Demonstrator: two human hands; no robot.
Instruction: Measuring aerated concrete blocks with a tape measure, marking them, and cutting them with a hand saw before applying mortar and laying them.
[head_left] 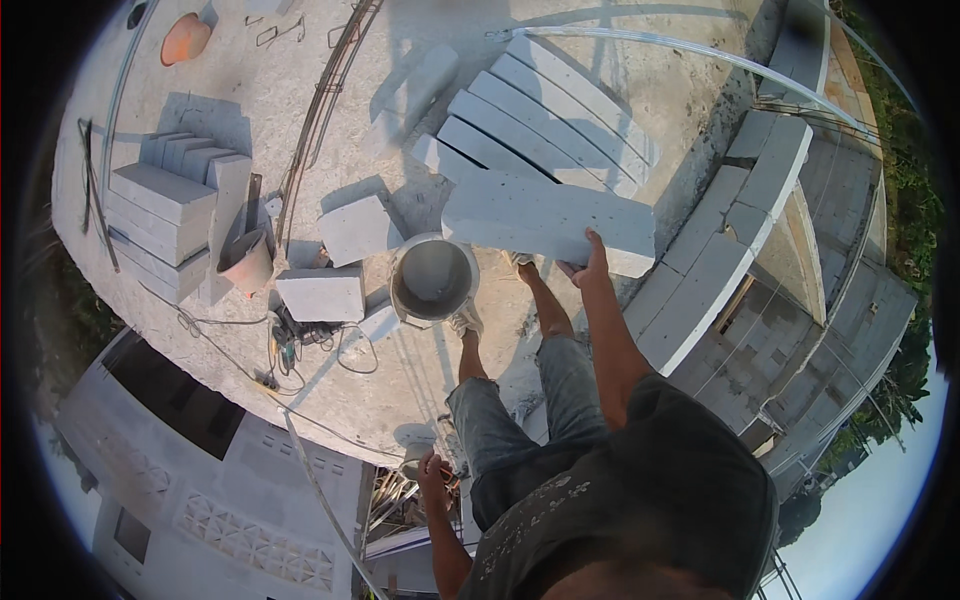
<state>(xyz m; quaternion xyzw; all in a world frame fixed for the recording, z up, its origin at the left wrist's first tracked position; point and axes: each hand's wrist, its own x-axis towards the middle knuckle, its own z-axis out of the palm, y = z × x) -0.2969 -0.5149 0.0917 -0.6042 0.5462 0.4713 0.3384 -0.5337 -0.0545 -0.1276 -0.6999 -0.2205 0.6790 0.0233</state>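
A long grey lightweight concrete block [540,215] hangs in front of me, tilted a little down to the right. My right hand [590,262] is closed on its near edge by the right end, the thumb on top. Low on the left, my left hand [431,470] is closed round a small grey tool [414,458], perhaps a scoop or trowel; its kind is unclear. A round bucket [398,285] with grey wet mix inside stands by my feet, just left of the block's near end. Behind the held block lie several similar long blocks [540,110] side by side.
Right of me runs a low block wall [715,255], with a drop beyond it. Stacked blocks [165,205], an orange bucket [247,262], a power tool [290,330] with cords and loose blocks [322,292] lie left. Thin steel bars [325,90] and a pale hose [690,47] cross the floor.
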